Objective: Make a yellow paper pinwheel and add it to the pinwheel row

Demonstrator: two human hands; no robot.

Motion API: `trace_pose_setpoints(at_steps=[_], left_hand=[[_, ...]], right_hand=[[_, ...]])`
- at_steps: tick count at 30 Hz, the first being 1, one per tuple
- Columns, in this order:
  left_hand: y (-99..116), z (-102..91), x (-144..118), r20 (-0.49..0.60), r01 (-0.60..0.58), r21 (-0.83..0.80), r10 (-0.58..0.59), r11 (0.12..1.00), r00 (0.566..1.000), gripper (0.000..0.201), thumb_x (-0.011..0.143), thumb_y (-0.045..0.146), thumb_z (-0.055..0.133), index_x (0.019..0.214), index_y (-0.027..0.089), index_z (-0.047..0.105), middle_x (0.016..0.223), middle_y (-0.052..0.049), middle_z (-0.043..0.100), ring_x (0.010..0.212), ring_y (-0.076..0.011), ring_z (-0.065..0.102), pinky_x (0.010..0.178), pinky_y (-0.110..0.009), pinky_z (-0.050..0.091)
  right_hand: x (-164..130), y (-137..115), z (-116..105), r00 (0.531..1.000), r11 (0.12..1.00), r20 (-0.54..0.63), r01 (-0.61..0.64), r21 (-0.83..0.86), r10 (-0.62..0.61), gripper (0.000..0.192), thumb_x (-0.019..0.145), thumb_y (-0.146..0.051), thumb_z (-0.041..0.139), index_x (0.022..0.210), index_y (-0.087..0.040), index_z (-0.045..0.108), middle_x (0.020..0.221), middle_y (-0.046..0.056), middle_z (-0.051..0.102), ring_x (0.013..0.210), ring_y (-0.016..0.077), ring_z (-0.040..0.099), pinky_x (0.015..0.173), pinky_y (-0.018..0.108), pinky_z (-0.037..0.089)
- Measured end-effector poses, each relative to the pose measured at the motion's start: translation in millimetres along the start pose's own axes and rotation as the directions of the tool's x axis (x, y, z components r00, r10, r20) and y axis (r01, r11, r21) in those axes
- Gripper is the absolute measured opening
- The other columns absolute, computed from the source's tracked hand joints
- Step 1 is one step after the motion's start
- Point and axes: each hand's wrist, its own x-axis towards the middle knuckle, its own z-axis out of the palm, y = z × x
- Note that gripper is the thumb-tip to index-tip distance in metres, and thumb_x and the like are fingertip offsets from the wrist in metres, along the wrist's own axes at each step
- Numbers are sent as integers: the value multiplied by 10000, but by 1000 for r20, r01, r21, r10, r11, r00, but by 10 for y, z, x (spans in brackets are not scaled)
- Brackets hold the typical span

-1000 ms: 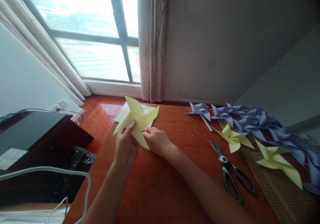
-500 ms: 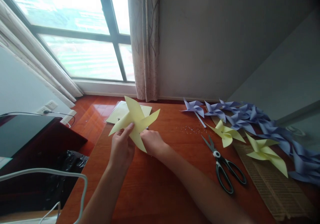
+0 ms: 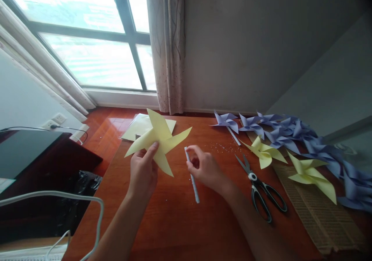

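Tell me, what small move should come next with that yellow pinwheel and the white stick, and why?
Probably bring the white stick in the right hand over to the centre of the yellow pinwheel held up by the left hand. The two are apart, while the purple pinwheel on the table already has a stick.

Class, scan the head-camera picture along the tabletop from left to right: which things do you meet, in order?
Left hand holding the yellow pinwheel → white stick in the right hand → scissors → finished yellow pinwheel on the woven mat.
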Motion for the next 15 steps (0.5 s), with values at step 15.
trace_pose_setpoints(at_steps=[15], left_hand=[[-323,-32,-173,63,-47,266,31,963,998,373,741,375,848,986,102,779,933,-105,787,843,-224,722,730,-260,552]], right_hand=[[-282,128,-40,995,350,-25,-9,937,92,286,827,-252,644,1106,-217,693,647,-19,662,542,125,548,509,248,429]])
